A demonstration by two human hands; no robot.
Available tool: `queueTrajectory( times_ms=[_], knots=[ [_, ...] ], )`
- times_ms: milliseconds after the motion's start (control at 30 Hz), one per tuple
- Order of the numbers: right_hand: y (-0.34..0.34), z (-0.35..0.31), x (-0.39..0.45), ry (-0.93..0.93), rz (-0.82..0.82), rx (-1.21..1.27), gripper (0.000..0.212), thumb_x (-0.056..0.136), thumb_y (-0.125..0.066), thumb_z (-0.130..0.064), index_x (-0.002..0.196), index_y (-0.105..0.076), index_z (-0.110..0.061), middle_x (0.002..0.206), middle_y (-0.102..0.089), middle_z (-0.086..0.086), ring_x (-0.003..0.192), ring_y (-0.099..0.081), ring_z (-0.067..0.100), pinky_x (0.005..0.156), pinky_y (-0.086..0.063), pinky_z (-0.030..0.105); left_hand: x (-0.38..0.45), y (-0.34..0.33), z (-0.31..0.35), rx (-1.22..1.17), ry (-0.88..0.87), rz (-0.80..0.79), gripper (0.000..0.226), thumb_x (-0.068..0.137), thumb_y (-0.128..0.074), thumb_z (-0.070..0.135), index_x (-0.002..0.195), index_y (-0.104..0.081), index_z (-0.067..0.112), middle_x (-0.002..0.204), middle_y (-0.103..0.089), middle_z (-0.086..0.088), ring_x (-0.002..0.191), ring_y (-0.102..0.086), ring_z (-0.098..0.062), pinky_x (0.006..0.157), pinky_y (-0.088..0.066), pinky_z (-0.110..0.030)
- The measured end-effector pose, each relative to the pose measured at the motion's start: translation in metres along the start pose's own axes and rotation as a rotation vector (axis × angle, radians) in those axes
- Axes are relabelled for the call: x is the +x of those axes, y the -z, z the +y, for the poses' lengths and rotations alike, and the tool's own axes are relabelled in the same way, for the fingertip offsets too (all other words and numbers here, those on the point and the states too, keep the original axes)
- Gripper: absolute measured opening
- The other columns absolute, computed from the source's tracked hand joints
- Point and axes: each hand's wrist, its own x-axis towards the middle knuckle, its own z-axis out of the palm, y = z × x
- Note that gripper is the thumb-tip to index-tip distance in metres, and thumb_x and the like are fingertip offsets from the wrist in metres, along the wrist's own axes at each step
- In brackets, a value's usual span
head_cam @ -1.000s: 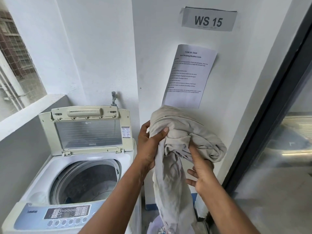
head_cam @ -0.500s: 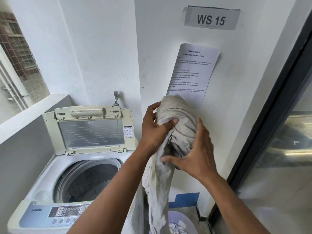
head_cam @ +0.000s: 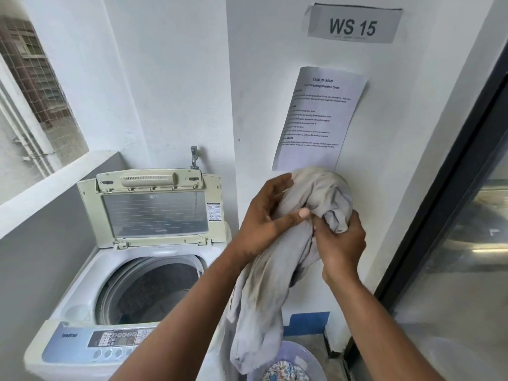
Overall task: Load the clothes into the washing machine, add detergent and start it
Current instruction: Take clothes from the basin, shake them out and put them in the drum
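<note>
On the wall: sign (head_cam: 354, 25) reading "WS 15"; sheet (head_cam: 319, 116) headed "TASK ID: 3569, Start Washing Machine Cycle". Beige garment (head_cam: 277, 259), held up right of the open washing machine (head_cam: 129, 281), above the basket (head_cam: 310, 358). Since half a second ago, the right hand (head_cam: 341, 246) has dropped below the bundle, gripping a fold. Left hand (head_cam: 264, 218): thumb pressed into cloth, fingers wrapped behind.

Grey sign (head_cam: 354, 24), upper right of the frame, on the wall: "WS 15".
Paper sheet (head_cam: 319, 116) below it: headed "TASK ID: 3569" and "Start Washing Machine Cycle"; body lines too small to read.
Washing machine (head_cam: 82, 336) panel, lower left: "TurboDrum".
</note>
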Motion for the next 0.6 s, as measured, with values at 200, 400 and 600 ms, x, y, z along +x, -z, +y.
queueTrajectory(
  times_ms=[200, 400, 600],
  knots=[
    [-0.004, 0.013, 0.011, -0.206, -0.014, 0.212, 0.021, 0.085, -0.068, -0.003, 0.089, -0.073, -0.022, 0.089, -0.076, 0.002, 0.085, -0.071, 0.026, 0.081, -0.061, 0.041, -0.03, 0.008, -0.046, -0.154, 0.187, 0.114, 0.071, 0.082, -0.083, 0.035, 0.145, -0.055, 0.017, 0.141, -0.066, 0.001, 0.135, -0.06, -0.015, 0.118, -0.045, -0.04],
    [-0.006, 0.015, 0.004, -0.485, 0.034, 0.578, 0.031, 0.087, -0.069, 0.011, 0.092, -0.078, -0.019, 0.094, -0.077, 0.003, 0.082, -0.072, 0.02, 0.073, -0.062, 0.034, -0.049, 0.013, -0.071, -0.1, 0.369, 0.206, 0.057, 0.098, -0.065, 0.055, 0.146, -0.053, 0.027, 0.141, -0.063, 0.012, 0.128, -0.06, 0.002, 0.112, -0.047, -0.025],
    [-0.003, 0.004, 0.017, -0.69, 0.034, 0.865, 0.036, 0.089, -0.068, 0.01, 0.115, -0.072, -0.013, 0.107, -0.075, 0.007, 0.082, -0.073, 0.019, 0.054, -0.061, 0.032, -0.062, 0.012, -0.08, -0.338, 0.603, 0.26, 0.053, 0.107, -0.038, 0.061, 0.101, -0.083, 0.034, 0.101, -0.08, 0.0, 0.086, -0.077, -0.006, 0.078, -0.06, -0.022]
  ],
)
